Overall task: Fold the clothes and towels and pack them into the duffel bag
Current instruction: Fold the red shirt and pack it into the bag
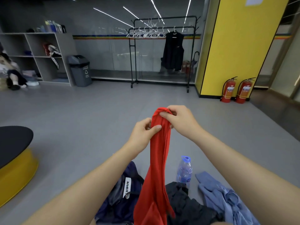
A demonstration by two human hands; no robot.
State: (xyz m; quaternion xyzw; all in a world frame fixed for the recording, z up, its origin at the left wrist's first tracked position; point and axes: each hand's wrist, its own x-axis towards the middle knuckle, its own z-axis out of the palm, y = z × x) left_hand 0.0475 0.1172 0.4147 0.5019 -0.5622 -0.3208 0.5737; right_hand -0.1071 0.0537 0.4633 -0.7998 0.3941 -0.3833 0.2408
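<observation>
A red garment [158, 168] hangs bunched in a long strip in front of me, held up above the floor. My left hand [142, 133] pinches it a little below its top edge. My right hand [180, 120] grips the top end, fingers curled round the fabric. Below the garment lies the navy duffel bag [123, 192] with a white label, partly hidden by my left forearm. A dark grey piece of clothing [186, 203] lies to the right of the red one, and a light blue shirt [222, 195] lies crumpled further right.
A water bottle [184, 171] stands on the grey floor beside the clothes. A black-topped yellow round stool [14, 159] is at the left. Far off are a clothes rack [162, 51], a grey bin [80, 70], shelves [35, 56] and two fire extinguishers [236, 90].
</observation>
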